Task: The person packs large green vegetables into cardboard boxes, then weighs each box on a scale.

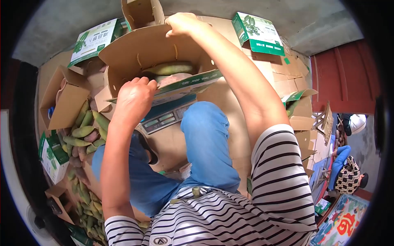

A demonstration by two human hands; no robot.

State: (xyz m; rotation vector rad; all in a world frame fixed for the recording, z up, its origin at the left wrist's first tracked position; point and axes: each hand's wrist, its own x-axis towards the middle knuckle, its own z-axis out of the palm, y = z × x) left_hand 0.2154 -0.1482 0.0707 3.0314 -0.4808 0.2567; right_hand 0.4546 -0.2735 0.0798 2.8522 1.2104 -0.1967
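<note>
An open cardboard box (139, 53) with green print sits on a digital scale (164, 118) in front of my knees. Inside it lie green and pinkish mangoes (170, 69). My left hand (133, 98) rests on the box's near rim, fingers curled over the edge. My right hand (182, 23) grips the top edge of the box's far flap, arm stretched out over the box.
A pile of green mangoes (84, 131) lies on the floor at the left among open cartons (65, 98). Green printed boxes (258, 33) stand at the back and left. Flattened cardboard (287, 78) covers the floor. Another person (347, 172) sits at the far right.
</note>
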